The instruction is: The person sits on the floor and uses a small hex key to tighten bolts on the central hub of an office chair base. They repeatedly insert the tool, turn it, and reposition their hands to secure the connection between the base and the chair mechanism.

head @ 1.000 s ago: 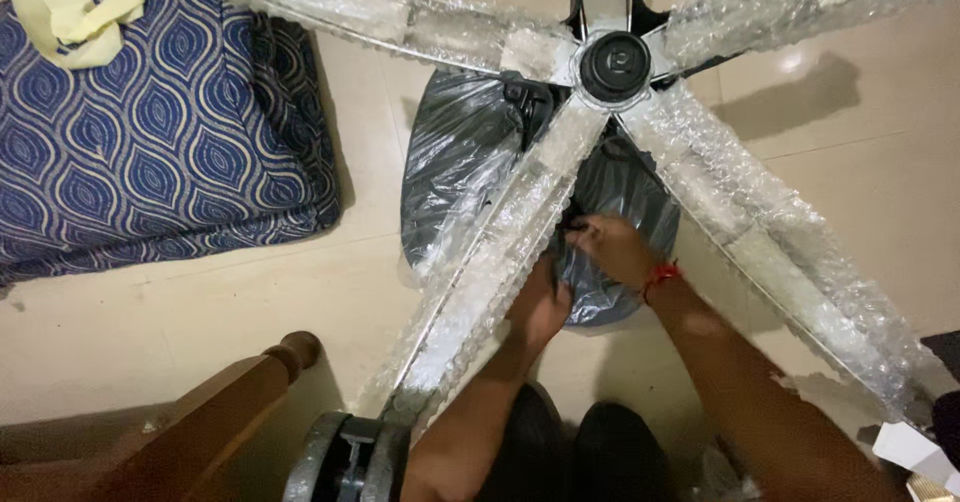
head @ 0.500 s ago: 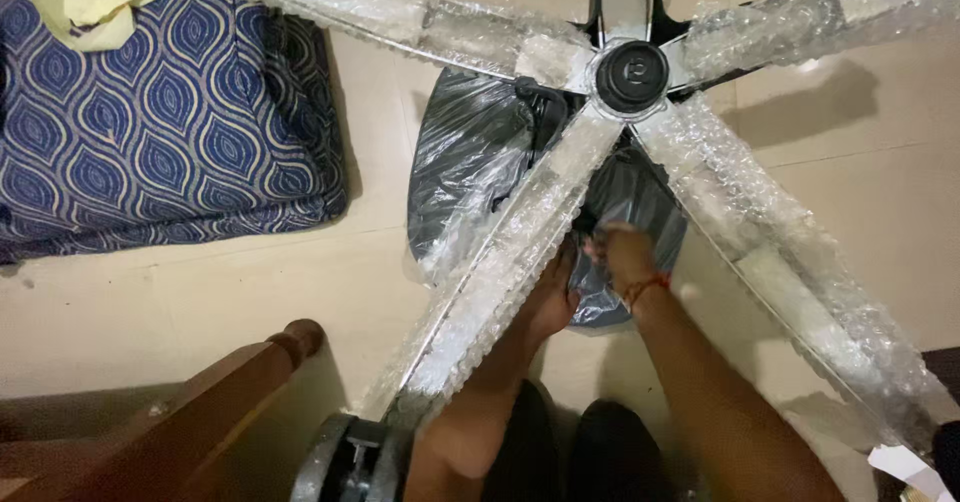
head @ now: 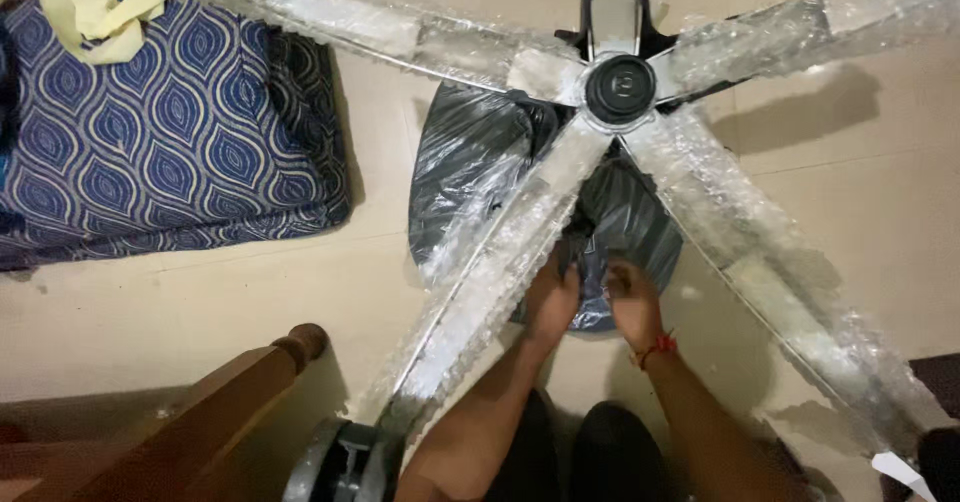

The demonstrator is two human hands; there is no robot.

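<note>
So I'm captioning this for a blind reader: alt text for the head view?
Both hands, left and right, grip a black plastic bag under a bubble-wrapped star-shaped chair base on a tiled floor. A blue patterned cushion lies to the left.

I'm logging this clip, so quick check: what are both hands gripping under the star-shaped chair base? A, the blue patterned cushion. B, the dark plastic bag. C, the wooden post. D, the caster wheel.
B: the left hand and right hand both pinch the dark plastic bag lying on the floor beneath the bubble-wrapped chair base, while the cushion, post and wheel lie apart from them.
</note>
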